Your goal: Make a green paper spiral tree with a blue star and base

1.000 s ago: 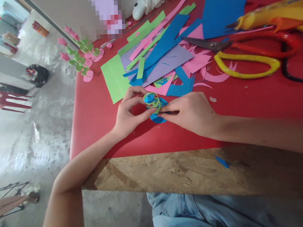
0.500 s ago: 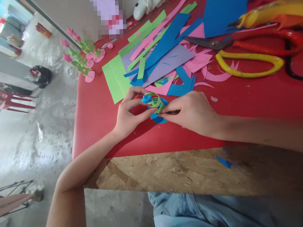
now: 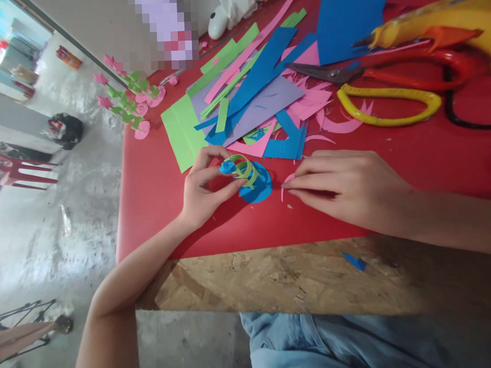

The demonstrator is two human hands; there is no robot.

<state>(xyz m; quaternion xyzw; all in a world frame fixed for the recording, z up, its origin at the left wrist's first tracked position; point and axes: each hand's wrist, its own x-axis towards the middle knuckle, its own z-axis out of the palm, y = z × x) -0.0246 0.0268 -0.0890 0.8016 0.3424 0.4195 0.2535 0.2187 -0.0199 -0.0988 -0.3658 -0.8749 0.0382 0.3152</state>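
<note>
Between the thumb and fingers of my left hand (image 3: 207,185) is a paper flower, with a blue bloom (image 3: 227,167) and a curled green stem (image 3: 245,170). Under the curl lies a round blue paper base (image 3: 262,189) on the red tabletop. My right hand (image 3: 346,183), to the right of the base and apart from it, pinches a thin curved pink paper strip (image 3: 286,183) at its fingertips.
Behind my hands spreads a pile of green, blue, purple and pink paper scraps (image 3: 266,97). Scissors (image 3: 387,104) and a yellow glue gun (image 3: 417,25) lie at the back right. Pink paper flowers (image 3: 142,104) stand near the table's left edge.
My right hand has moved right, away from the blue base, and a pink strip now shows at its fingertips. My left hand still holds the flower.
</note>
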